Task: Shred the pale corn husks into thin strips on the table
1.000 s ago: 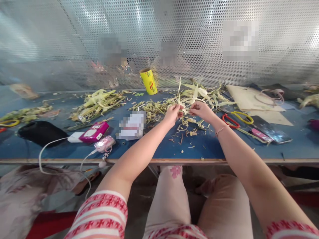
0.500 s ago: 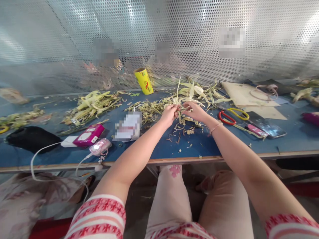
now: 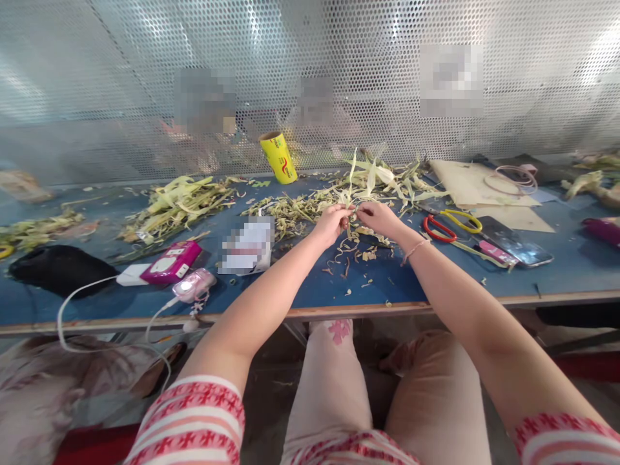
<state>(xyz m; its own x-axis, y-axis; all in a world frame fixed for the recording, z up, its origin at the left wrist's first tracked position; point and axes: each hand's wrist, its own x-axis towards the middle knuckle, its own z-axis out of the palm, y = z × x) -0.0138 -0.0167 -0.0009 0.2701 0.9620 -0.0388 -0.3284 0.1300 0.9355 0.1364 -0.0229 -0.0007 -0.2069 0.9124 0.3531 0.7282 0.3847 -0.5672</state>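
Note:
My left hand (image 3: 335,221) is closed, pinching a pale, leafy dried strip (image 3: 352,169) that looks like husk and sticks up above the fingers. Close to its right, my right hand (image 3: 378,218) has its fingers drawn together at the base of the same strip; exactly what they grip is too small to make out. Behind both hands lies a heap of pale green dried husks (image 3: 387,177). Scraps and curled shreds (image 3: 347,245) are scattered on the blue table (image 3: 310,284) just in front of the hands.
To the right lie scissors (image 3: 440,229) with red and yellow handles and a phone (image 3: 513,242). A yellow roll (image 3: 279,158) stands at the back. On the left are a husk pile (image 3: 179,203), a magenta box (image 3: 173,261), a pink device (image 3: 194,285) with a white cable and a black pouch (image 3: 65,270).
My right hand's fingers have closed in from a loose, parted pose and moved slightly left toward my left hand. The upright strip has tilted a little to the right.

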